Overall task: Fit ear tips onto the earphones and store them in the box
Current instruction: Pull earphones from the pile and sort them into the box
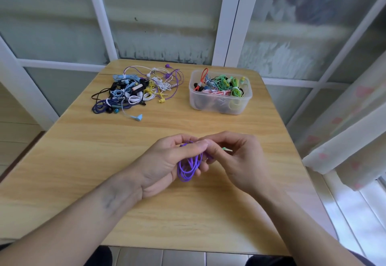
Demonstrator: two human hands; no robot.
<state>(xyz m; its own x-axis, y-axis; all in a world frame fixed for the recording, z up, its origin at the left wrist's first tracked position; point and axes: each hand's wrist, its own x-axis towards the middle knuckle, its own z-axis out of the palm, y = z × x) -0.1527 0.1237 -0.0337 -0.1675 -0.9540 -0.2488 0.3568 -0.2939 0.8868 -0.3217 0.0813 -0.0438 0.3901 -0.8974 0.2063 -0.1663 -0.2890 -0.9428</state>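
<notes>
A coiled purple earphone cable [189, 166] hangs between my two hands above the middle of the wooden table [104, 150]. My left hand [167, 163] grips the coil, thumb over its top. My right hand [236, 157] pinches the purple end of the cable at its fingertips, and a small green-and-white piece [227, 149] shows between its fingers. A clear plastic box [219, 102] at the back right holds several bundled earphones, mostly green and red-white. A loose tangle of earphones [133, 90] in blue, black, white, yellow and purple lies at the back left.
The table stands against frosted glass panels with white frames [231, 25]. A pale curtain [344, 129] hangs past the table's right edge. A light blue earbud [137, 117] lies apart, in front of the tangle.
</notes>
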